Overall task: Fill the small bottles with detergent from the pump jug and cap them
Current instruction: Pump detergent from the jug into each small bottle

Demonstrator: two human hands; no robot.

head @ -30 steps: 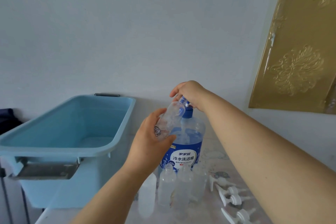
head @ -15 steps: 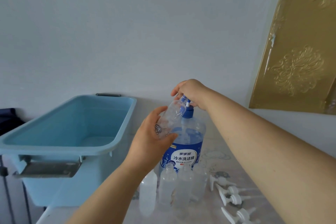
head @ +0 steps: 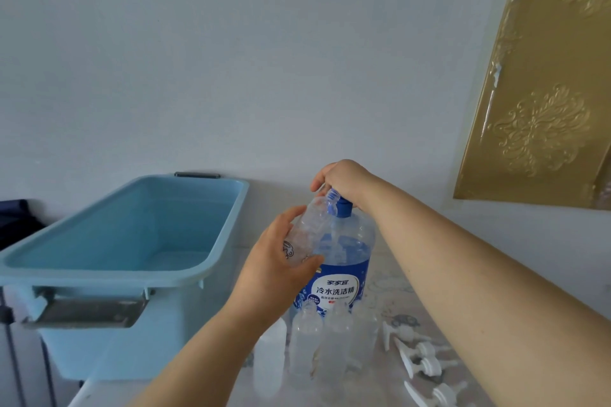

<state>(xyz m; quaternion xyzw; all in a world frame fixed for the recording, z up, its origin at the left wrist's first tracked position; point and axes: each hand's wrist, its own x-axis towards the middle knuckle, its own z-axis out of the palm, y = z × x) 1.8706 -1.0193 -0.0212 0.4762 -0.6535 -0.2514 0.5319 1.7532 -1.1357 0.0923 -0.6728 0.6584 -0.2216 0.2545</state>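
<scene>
A big clear pump jug (head: 344,261) with a blue label and blue collar stands on the table. My right hand (head: 344,180) sits over its pump head, fingers curled down round it. My left hand (head: 281,268) grips a small clear bottle (head: 307,228), tilted with its mouth up against the pump spout. In front of the jug stand several small clear bottles (head: 305,347) without caps. White pump caps (head: 420,357) lie loose to their right.
A large light-blue plastic tub (head: 132,241) with metal handles stands to the left of the jug. The table (head: 396,294) has a pale patterned cover. A gold embossed panel (head: 542,92) leans on the wall at the right.
My right hand has pushed the pump head lower. The small bottle stays at the spout in my left hand.
</scene>
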